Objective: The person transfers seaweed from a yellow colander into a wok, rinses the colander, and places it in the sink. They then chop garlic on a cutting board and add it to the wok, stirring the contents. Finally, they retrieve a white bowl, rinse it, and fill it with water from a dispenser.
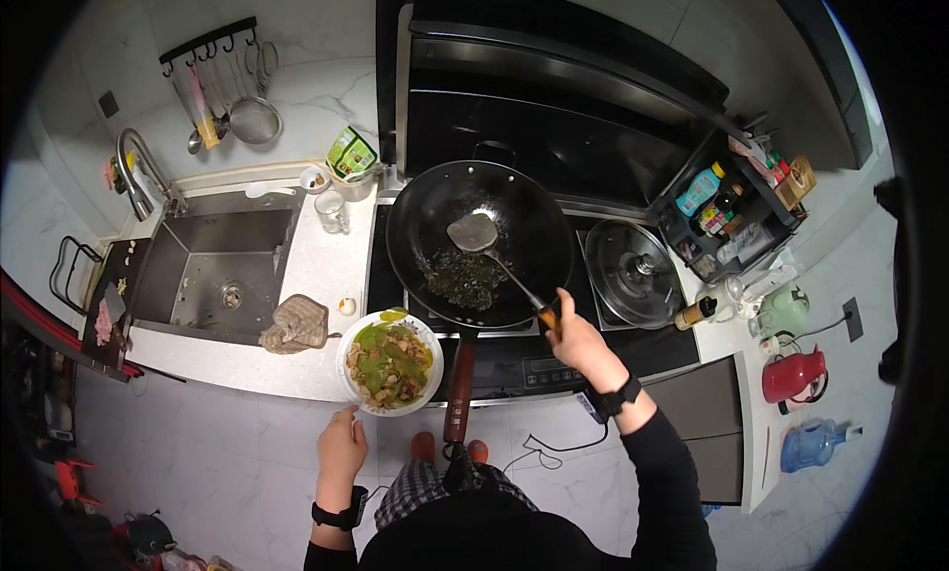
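My right hand grips the handle of a metal wok spatula. Its blade rests inside a black wok on the stove, just beyond a heap of dark chopped greens. The wok's wooden handle points towards me. My left hand is by the near rim of a white bowl, fingers loosely bent and thumb apart; whether a fingertip touches the rim is unclear. Sliced meat and green peppers fill the bowl, which stands on the counter's front edge, left of the wok handle.
A glass lid lies on the right burner. Left of the stove are a folded oven mitt, a broken eggshell, a glass mug and a steel sink. A condiment rack stands at the right.
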Available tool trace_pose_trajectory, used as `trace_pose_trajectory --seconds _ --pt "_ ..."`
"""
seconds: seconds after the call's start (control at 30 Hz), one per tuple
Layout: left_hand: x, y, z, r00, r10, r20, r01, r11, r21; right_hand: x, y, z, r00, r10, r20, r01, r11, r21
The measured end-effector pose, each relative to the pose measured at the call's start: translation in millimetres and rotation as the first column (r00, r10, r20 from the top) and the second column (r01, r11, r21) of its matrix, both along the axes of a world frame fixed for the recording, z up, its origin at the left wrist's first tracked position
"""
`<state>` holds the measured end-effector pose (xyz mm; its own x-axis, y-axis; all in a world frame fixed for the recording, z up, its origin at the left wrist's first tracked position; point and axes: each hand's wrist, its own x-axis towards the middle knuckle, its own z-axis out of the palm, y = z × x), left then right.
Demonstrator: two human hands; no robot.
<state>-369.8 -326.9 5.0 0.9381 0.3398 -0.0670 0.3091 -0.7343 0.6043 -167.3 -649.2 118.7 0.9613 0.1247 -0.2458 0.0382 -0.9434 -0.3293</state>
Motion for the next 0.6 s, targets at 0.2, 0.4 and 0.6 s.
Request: trace_pose_trajectory --seconds 0.2,0.4,0.6 --pt "-2.4 30.9 -11.0 1.000 -0.015 0.004 0.015 1.000 0.003 46.0 -30.3 141.7 0.968 0.221 -0.117 -0.243 0.943 -0.226" --pt "-9.6 37.5 -22.5 1.000 0.020 -0.025 -0.021 0.999 -0.040 63.4 16.8 214.1 0.848 0.069 -0.525 -0.266 0.913 -0.309" --pt "-5.6 33.6 -24.8 0.999 0.018 -0.043 -0.018 1.000 0.002 72.6 29.5 163.2 0.923 0.209 -0.323 -0.263 0.955 -0.133"
